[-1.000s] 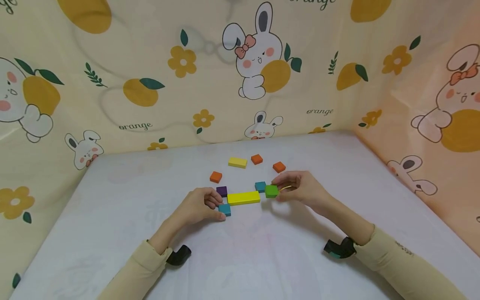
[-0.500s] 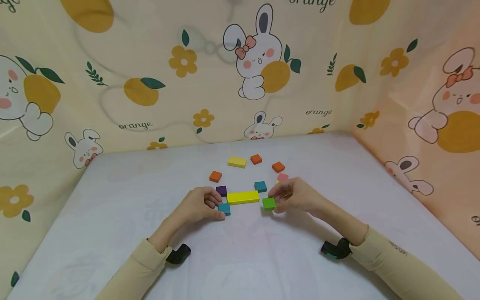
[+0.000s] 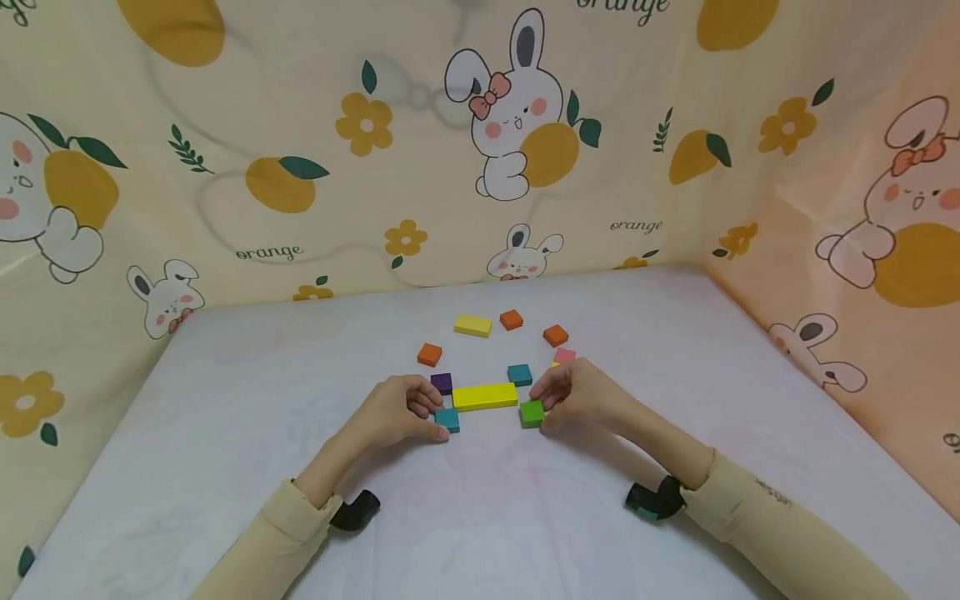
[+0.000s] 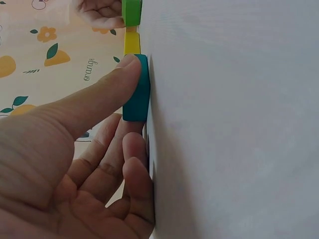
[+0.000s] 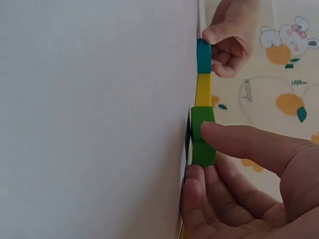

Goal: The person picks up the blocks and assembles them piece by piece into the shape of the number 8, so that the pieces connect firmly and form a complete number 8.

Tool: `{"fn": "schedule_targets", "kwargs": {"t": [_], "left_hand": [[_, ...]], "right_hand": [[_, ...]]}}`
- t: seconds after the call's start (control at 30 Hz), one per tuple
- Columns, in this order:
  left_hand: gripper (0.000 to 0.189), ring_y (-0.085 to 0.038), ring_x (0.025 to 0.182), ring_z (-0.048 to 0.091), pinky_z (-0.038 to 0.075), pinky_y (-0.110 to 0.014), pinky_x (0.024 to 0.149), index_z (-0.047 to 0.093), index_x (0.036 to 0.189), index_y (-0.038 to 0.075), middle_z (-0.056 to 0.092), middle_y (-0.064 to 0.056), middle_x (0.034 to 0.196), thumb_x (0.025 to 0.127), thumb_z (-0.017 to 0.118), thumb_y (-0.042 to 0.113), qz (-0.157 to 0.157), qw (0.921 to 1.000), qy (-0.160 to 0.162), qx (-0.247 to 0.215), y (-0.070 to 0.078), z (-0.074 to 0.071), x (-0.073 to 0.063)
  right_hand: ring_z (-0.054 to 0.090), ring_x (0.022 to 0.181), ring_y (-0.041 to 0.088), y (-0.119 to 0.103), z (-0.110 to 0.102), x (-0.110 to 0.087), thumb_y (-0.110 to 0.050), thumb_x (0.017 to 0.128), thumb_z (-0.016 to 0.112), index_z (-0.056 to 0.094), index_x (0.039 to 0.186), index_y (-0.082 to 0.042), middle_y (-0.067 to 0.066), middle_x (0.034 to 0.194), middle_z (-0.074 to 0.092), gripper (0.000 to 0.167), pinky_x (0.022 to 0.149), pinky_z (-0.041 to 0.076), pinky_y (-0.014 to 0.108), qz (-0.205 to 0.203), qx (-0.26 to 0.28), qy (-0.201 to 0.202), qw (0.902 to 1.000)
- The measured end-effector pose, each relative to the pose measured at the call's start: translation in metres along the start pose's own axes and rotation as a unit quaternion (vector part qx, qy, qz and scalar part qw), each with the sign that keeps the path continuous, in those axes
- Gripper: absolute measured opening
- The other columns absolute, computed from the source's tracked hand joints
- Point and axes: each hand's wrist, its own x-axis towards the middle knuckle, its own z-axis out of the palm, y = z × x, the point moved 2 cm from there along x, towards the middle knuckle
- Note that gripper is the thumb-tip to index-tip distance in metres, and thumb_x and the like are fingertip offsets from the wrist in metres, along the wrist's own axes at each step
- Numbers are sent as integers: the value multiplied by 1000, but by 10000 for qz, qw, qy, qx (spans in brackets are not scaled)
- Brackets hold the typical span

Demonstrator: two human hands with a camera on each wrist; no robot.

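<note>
My left hand (image 3: 393,410) pinches a teal square block (image 3: 447,419) at the front left corner of a long yellow block (image 3: 484,397). In the left wrist view the thumb lies on the near face of that teal block (image 4: 143,97). Off the yellow block's right end, my right hand (image 3: 588,396) holds a green block (image 3: 532,414) between thumb and fingers. The right wrist view shows this green block (image 5: 202,144) low over the table surface, with its underside partly shaded. A purple block (image 3: 442,383) sits behind the yellow block's left end, a second teal block (image 3: 519,374) behind its right.
Farther back lie a shorter yellow block (image 3: 472,325) and three orange blocks, the left one (image 3: 430,355) nearest the purple. A pink block (image 3: 565,356) peeks out behind my right hand, beside a mostly hidden yellow piece. Patterned cloth (image 3: 420,167) walls the white table's back and right.
My right hand has brought the green block toward me and slightly left, from beside the rear teal block to the yellow block's front right. The pink block came into view. My left hand stayed put.
</note>
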Motion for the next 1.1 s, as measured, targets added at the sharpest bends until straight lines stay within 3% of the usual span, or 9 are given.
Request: {"fn": "schedule_targets", "kwargs": {"t": [0.2, 1.1], "left_hand": [[42, -19, 85, 58, 50, -32, 81, 66, 98, 12, 64, 0, 91, 67, 93, 22, -13, 10000, 3, -14, 1, -1, 0], [43, -19, 85, 59, 50, -33, 81, 67, 99, 11, 64, 0, 92, 67, 93, 22, 7, 10000, 9, -89, 0, -1, -3]], "right_hand": [[62, 80, 23, -5, -1, 4, 0, 67, 90, 72, 97, -3, 5, 91, 70, 35, 75, 54, 27, 2, -142, -65, 9999], [63, 81, 23, -2, -2, 9, 2, 69, 88, 71, 98, 1, 7, 93, 71, 33, 78, 54, 29, -102, 141, -292, 9994]]}}
